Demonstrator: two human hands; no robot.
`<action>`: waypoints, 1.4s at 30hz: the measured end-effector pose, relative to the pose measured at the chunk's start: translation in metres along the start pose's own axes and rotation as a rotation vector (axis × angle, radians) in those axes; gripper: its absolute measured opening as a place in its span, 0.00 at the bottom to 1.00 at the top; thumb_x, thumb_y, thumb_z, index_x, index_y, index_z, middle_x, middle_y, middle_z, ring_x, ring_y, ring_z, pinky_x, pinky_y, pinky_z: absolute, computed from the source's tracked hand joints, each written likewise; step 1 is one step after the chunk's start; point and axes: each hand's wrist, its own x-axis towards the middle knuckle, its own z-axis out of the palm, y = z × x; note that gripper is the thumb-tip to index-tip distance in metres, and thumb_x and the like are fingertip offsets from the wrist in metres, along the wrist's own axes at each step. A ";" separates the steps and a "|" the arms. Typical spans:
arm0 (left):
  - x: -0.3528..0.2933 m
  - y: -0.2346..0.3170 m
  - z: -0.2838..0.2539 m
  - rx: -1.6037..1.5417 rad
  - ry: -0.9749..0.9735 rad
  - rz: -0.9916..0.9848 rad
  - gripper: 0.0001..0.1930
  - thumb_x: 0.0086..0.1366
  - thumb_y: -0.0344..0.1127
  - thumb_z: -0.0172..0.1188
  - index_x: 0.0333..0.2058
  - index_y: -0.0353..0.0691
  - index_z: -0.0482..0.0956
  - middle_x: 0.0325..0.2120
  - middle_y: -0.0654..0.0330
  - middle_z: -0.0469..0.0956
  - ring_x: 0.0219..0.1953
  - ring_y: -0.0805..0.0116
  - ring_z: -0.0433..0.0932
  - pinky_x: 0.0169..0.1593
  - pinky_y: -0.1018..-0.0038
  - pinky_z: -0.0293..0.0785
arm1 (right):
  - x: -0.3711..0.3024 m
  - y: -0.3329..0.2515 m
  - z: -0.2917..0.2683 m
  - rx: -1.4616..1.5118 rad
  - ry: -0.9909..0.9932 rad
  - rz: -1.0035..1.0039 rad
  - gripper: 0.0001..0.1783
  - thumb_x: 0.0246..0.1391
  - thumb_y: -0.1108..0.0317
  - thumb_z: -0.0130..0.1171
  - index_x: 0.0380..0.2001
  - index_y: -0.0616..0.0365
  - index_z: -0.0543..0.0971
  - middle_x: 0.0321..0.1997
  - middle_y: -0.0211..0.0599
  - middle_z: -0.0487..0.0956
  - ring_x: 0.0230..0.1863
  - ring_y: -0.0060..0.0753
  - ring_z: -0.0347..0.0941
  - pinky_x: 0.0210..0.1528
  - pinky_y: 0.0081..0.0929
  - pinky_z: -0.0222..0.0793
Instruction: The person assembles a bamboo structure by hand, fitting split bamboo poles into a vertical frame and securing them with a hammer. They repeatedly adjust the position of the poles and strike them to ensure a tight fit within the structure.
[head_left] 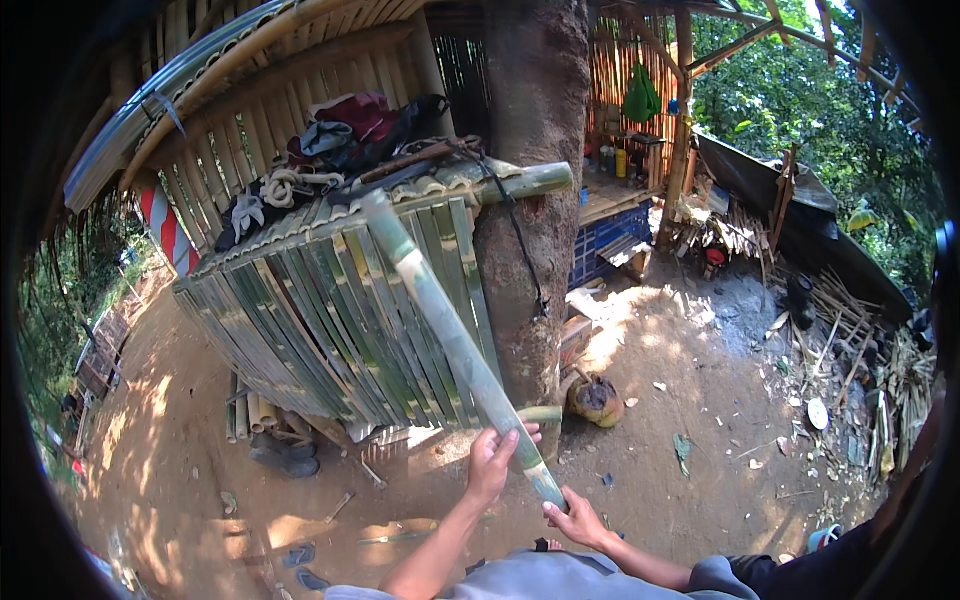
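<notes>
A long green bamboo strip (455, 345) slants up and leftward from my hands, its far end in front of the upper edge of a bamboo slat panel (340, 325). My left hand (492, 462) is closed round the strip a little above its lower end. At that lower end, my right hand (578, 518) grips it between thumb and fingers. Behind the strip, upright split-bamboo slats make up the panel, which has a corrugated split-bamboo top (310, 212). A round bamboo pole (535, 182) juts out at the panel's upper right.
A thick tree trunk (525, 250) stands right of the panel. Clothes (345, 130) and rope (290, 187) lie on its top. On the dirt floor are a brown coconut (596, 402), dark boots (285, 455) and slippers (305, 565). A blue crate (612, 243) sits farther back.
</notes>
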 end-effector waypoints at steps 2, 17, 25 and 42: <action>0.007 0.006 -0.003 0.041 -0.047 0.045 0.20 0.73 0.37 0.51 0.56 0.28 0.67 0.47 0.47 0.79 0.48 0.58 0.81 0.54 0.65 0.76 | -0.004 -0.006 0.018 0.169 -0.010 -0.043 0.19 0.65 0.52 0.54 0.42 0.60 0.73 0.28 0.33 0.78 0.29 0.22 0.75 0.32 0.26 0.71; -0.067 -0.043 -0.043 0.022 -0.256 -0.256 0.26 0.72 0.36 0.53 0.64 0.34 0.59 0.60 0.49 0.68 0.62 0.60 0.70 0.63 0.67 0.65 | -0.013 -0.019 0.041 0.353 0.464 -0.063 0.21 0.66 0.51 0.51 0.26 0.56 0.70 0.16 0.31 0.71 0.16 0.20 0.67 0.19 0.20 0.65; -0.180 -0.116 -0.178 0.154 0.156 -0.614 0.22 0.72 0.39 0.53 0.59 0.34 0.67 0.53 0.50 0.76 0.53 0.62 0.77 0.54 0.69 0.74 | -0.007 -0.037 0.043 0.311 0.564 -0.114 0.25 0.67 0.47 0.45 0.24 0.56 0.69 0.12 0.29 0.68 0.11 0.19 0.64 0.13 0.17 0.58; -0.171 -0.122 -0.201 0.117 0.273 -0.554 0.21 0.72 0.40 0.53 0.58 0.35 0.69 0.53 0.50 0.76 0.51 0.61 0.78 0.54 0.68 0.75 | -0.027 -0.051 0.057 0.249 0.461 -0.105 0.23 0.60 0.50 0.59 0.21 0.55 0.69 0.12 0.24 0.66 0.10 0.15 0.61 0.11 0.18 0.55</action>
